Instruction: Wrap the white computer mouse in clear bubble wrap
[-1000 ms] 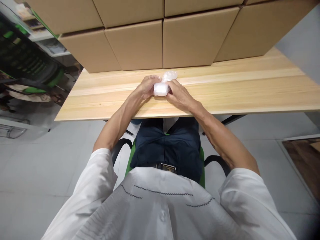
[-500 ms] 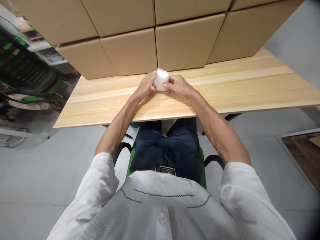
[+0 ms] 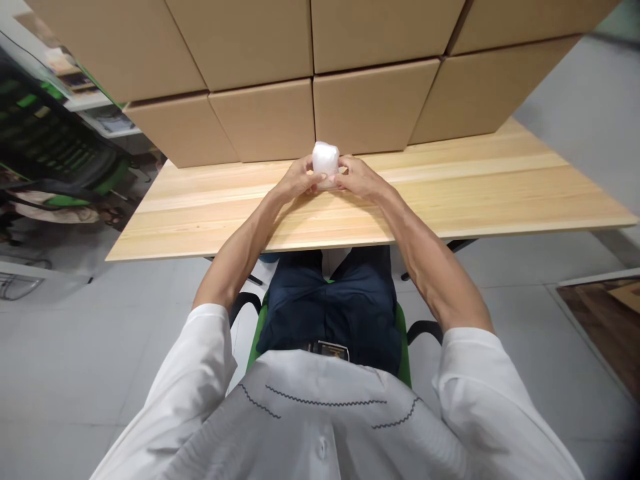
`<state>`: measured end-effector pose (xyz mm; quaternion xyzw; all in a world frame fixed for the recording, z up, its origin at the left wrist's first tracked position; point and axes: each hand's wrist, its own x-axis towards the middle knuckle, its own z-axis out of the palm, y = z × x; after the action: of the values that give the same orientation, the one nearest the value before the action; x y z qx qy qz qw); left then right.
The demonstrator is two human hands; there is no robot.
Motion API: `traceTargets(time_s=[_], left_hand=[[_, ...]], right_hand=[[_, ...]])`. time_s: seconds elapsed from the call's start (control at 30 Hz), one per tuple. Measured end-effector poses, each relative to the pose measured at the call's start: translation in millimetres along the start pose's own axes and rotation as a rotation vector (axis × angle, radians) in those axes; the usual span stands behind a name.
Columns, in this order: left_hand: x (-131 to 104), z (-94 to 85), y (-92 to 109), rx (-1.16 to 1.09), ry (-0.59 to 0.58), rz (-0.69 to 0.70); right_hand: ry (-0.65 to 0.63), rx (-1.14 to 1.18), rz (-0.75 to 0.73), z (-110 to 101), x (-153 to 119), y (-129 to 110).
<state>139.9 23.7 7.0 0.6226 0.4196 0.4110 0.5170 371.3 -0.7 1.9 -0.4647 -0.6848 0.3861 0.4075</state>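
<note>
Between my two hands is a small white rounded block [image 3: 325, 159] with a slight shine, like something wrapped in film; its exact kind I cannot make out. My left hand [image 3: 300, 179] grips its left side, the thumb across the lower front. On the other side my right hand [image 3: 356, 177] holds it with the thumb at the front and fingers at the right edge. The block is over the wooden table [image 3: 215, 220], close to the boxes; whether its base rests on the wood is hard to tell. Some fingertips are hidden behind it.
Cardboard boxes [image 3: 270, 120] are stacked in two rows along the table's far side, just beyond my hands. A dark office chair [image 3: 45, 127] and shelves stand at the left. On the floor at the right lies a framed brown panel [image 3: 600, 327].
My left thumb has come round to the front of the white block, and the block has turned a little. The whole view has shifted slightly, with the boxes lower in it.
</note>
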Motion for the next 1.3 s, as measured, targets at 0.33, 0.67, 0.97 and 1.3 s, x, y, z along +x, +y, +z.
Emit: traceTargets(time_s=[0.33,0.67,0.97,1.3], left_hand=[[29,13.3,-14,-0.006,0.107,-0.026],[16,14.1,-17,-0.105,0.138,-0.146],[18,10.7,-31,-0.133,0.123,0.059],[27,-1.4,-48,-0.071,0.089,0.159]], right_hand=[[0.121,0.149,0.133,8,34,12],[0.128,0.231,0.281,12,26,5],[0.145,0.294,0.175,13,25,22],[0.104,0.109,-0.005,13,21,29]])
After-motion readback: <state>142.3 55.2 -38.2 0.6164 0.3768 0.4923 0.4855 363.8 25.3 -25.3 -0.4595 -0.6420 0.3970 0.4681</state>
